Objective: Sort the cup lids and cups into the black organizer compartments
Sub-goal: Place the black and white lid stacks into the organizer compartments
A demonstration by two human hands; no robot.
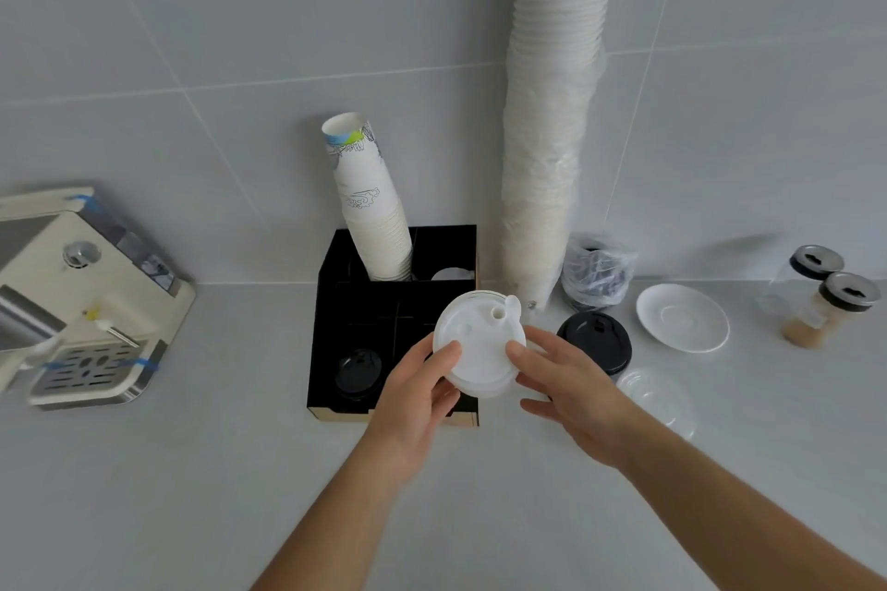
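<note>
A stack of white lids (pixel 477 341) is held by my left hand (pixel 417 394) and my right hand (pixel 564 379), above the front right part of the black organizer (pixel 326 350). A leaning stack of printed paper cups (pixel 372 206) stands in a rear compartment. Black lids (pixel 357 372) lie in the front left compartment, and something white (pixel 451 275) shows in the rear right one. On the counter to the right lie black lids (pixel 597 343) and clear lids (pixel 657 398). A tall stack of white cups (pixel 547 134) stands against the wall.
A coffee machine (pixel 81 298) sits at the left. A plastic bag of black lids (pixel 595 274), a white saucer (pixel 681 317) and two jars with metal caps (pixel 825 298) stand at the right by the tiled wall.
</note>
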